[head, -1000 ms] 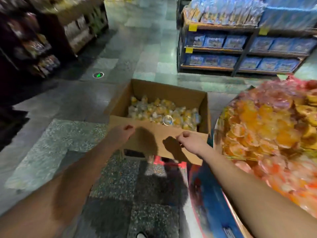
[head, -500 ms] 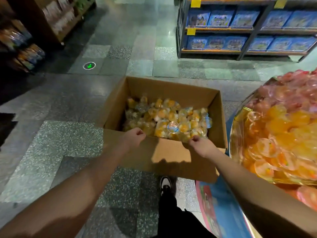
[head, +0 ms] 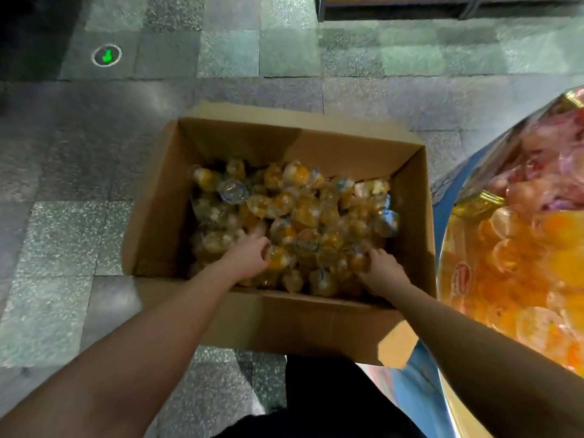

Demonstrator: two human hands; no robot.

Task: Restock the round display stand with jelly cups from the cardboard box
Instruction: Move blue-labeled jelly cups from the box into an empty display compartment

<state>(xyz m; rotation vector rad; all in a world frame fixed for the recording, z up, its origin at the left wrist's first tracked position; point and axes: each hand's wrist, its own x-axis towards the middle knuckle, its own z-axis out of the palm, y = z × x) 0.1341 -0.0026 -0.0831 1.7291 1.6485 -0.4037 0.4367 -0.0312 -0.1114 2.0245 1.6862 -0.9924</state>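
Observation:
An open cardboard box (head: 158, 222) stands on the floor in front of me, holding several clear jelly cups (head: 294, 216) with orange filling. My left hand (head: 249, 257) reaches into the near left of the heap, its fingers curled around a cup. My right hand (head: 380, 268) is in the near right of the heap, fingers curled onto cups there. The round display stand (head: 471, 200) with a gold rim rises at the right edge, piled with orange and pink jelly cups (head: 521, 257).
Grey stone floor tiles surround the box. A green floor marker (head: 106, 55) lies at the far left. The foot of a shelf unit (head: 319, 14) crosses the top edge. My dark trouser leg (head: 319, 403) is below the box's near flap.
Both hands have let go of the box's near flap and moved forward into the jelly cups. The view has tilted down over the box.

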